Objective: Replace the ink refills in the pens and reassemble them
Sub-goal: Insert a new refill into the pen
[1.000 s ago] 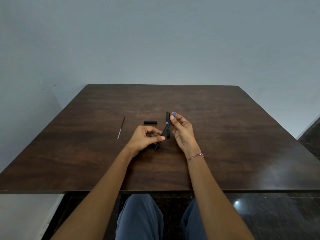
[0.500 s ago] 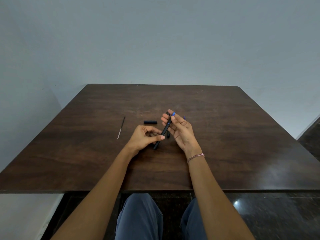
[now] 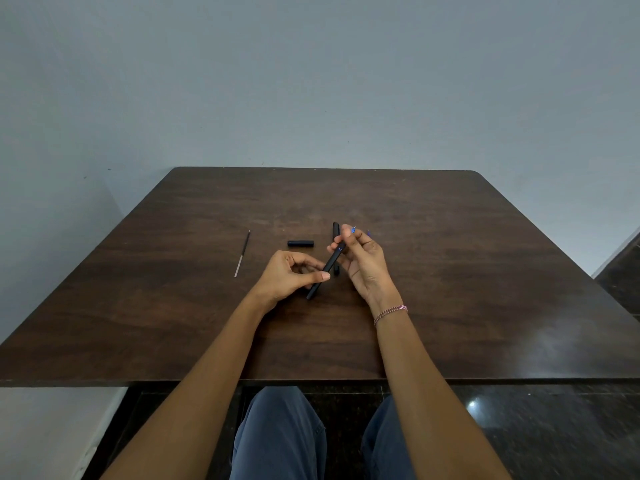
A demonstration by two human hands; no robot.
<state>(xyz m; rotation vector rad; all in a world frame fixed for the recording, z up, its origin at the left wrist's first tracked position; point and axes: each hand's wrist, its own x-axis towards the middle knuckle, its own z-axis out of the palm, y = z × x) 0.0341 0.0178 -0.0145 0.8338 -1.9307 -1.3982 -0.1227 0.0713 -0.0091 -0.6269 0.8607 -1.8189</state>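
My left hand [image 3: 289,273] pinches a black pen barrel [image 3: 325,271] near its lower half, holding it slanted above the table. My right hand [image 3: 362,259] pinches the barrel's upper end, where a blue refill tip [image 3: 353,230] sticks out past the fingers. A second black pen [image 3: 335,230] lies on the table behind the hands, partly hidden. A black cap [image 3: 300,243] lies to the left of it. A thin loose refill [image 3: 242,253] lies further left on the table.
The dark wooden table [image 3: 467,271] stands against a plain grey wall. A small blue piece [image 3: 368,233] shows just right of my right hand. My knees in blue trousers sit under the near edge.
My right hand's fingers closed on the barrel's top again after opening slightly half a second ago. The second pen behind shows again. My left hand has barely moved.
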